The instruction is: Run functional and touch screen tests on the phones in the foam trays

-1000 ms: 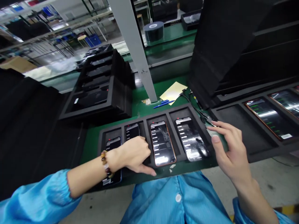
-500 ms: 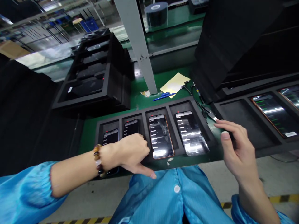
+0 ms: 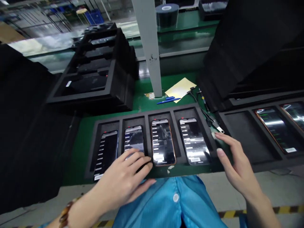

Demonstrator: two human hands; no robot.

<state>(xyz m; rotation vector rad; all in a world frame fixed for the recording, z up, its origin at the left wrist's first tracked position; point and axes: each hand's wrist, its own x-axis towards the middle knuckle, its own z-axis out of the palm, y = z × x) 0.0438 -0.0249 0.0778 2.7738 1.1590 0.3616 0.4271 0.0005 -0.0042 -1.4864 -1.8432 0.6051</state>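
Note:
A black foam tray [image 3: 146,117] on the green table holds phones in its slots. My left hand [image 3: 127,174], fingers spread and holding nothing, covers the lower part of the second phone [image 3: 133,137]; whether it touches the screen I cannot tell. To its left lies the first phone [image 3: 106,153], to its right an orange-edged phone [image 3: 163,139] and a fourth phone [image 3: 194,139]. All four screens show lists. My right hand [image 3: 237,164] is open and empty beside the tray's right side, just below a cable's metal plug [image 3: 219,129].
A second foam tray [image 3: 251,136] with phones lies at the right. Stacked black trays [image 3: 114,79] stand at the back left, and more dark stacks rise on both sides. A grey post [image 3: 150,47], yellow paper [image 3: 181,88] and blue pens [image 3: 168,100] are behind the tray.
My left hand has drawn back toward me and its fingers have opened out, uncovering more of the two left phones. My right hand stays near the cable plug. The view has shifted slightly.

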